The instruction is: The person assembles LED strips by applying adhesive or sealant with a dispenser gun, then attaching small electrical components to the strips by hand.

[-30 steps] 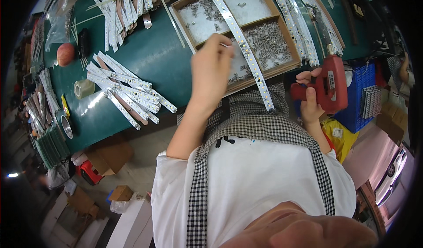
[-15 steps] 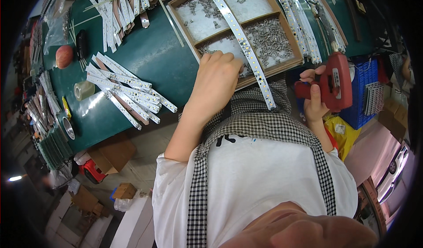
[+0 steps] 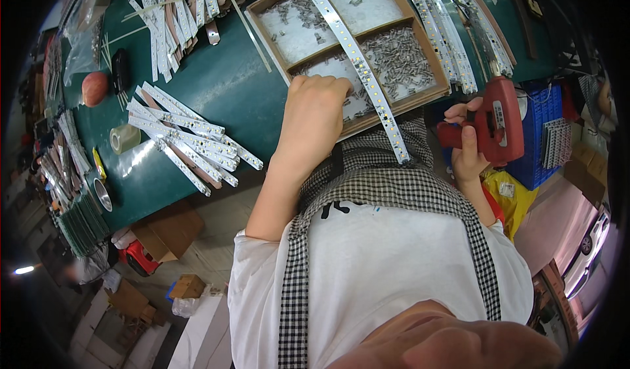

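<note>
My left hand (image 3: 315, 114) is over the near left compartment of a wooden tray (image 3: 282, 62), knuckles up and fingers curled together. Its fingertips are hidden, so whatever they pinch does not show. Small metal clips (image 3: 401, 64) fill the tray's near right compartment and lie scattered in others. A white LED strip (image 3: 357, 61) rests across the tray, its near end jutting past the front edge. On the right, my right hand (image 3: 467, 147) is closed around the handle of a red gun-shaped tool (image 3: 502, 123), held upright beside the tray.
A loose pile of LED strips (image 3: 190, 136) lies on the green table (image 3: 230, 100) left of the tray. More strips (image 3: 430, 31) lie right of it. A tape roll (image 3: 125, 138), an apple (image 3: 95, 89) and a metal bowl (image 3: 102, 194) sit further left. A blue crate (image 3: 535, 162) stands at the right.
My left hand has shifted slightly left over the near left compartment, its fingers still curled. My right hand and the red tool stay almost where they were.
</note>
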The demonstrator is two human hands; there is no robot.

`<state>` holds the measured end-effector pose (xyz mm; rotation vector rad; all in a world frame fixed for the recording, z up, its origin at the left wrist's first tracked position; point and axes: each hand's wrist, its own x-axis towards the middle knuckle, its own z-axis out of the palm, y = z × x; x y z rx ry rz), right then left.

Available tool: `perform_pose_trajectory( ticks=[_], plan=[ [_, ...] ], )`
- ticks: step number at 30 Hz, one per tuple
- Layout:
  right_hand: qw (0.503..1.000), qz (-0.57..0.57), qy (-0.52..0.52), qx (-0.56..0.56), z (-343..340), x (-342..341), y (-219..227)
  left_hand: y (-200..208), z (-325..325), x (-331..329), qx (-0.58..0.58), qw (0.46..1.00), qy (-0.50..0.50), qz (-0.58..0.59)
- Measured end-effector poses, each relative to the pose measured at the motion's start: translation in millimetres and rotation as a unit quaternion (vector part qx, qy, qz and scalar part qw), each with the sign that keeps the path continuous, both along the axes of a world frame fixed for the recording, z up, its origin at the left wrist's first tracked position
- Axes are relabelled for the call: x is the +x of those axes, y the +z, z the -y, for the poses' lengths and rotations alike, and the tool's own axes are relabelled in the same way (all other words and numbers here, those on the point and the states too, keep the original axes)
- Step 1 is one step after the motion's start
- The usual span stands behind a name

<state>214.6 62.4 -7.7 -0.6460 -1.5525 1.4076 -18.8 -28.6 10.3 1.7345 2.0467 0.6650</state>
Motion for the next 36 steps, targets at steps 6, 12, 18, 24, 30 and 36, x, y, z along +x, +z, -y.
perform_pose_trajectory(
  ticks=[6, 12, 18, 24, 30, 36],
  plan=[
    [1.0, -0.003, -0.001, -0.003, 0.3, 0.1, -0.4, 10.8, -1.5, 3.5, -0.019, 1.0, -0.012, -0.015],
    [1.0, -0.002, -0.003, 0.001, 1.1, -1.1, 1.4, 4.7, -3.9, 5.1, -0.018, 0.999, -0.034, -0.035],
    [1.0, 0.0, -0.004, 0.0, -1.2, 2.0, -0.5, 8.5, -6.3, -0.1, 0.02, 0.993, 0.075, 0.086],
    [1.0, -0.009, 0.004, 0.002, -0.3, 1.0, 0.9, 1.9, -13.6, -3.1, 0.08, 0.954, 0.185, 0.223],
    [1.0, -0.013, 0.02, -0.011, 3.0, 2.2, 2.5, 3.2, -23.1, -0.4, 0.142, 0.937, 0.236, 0.217],
    [0.999, 0.014, 0.032, -0.035, 4.2, 0.3, 6.1, -4.6, -25.6, 1.5, 0.089, 0.894, 0.231, 0.374]
  ],
)
